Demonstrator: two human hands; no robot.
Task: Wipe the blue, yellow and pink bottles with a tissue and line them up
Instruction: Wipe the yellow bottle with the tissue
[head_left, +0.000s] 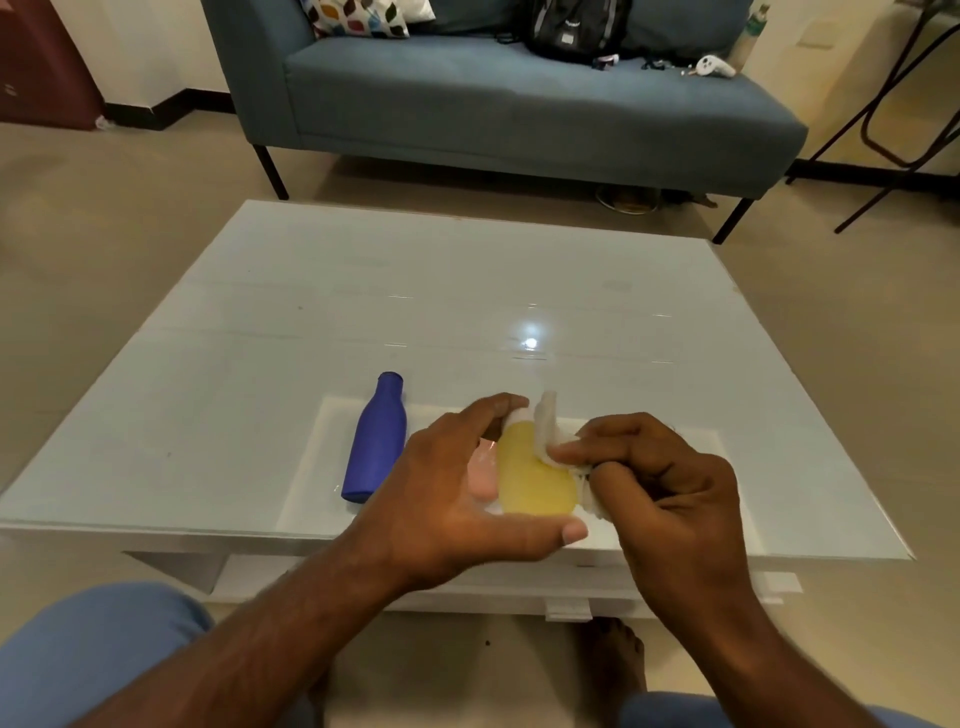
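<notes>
My left hand holds the yellow bottle above the near part of the white glass table, fingers at its top and thumb under its base. My right hand pinches a white tissue against the right side of the yellow bottle. A pink bottle lies on the table behind the yellow one, mostly hidden by it and my left hand. The blue bottle lies on its side to the left, neck pointing away from me.
A blue-grey sofa stands beyond the table with a black backpack, a patterned cushion and a white controller on it. A black metal stand is at the far right. My knees are at the bottom corners.
</notes>
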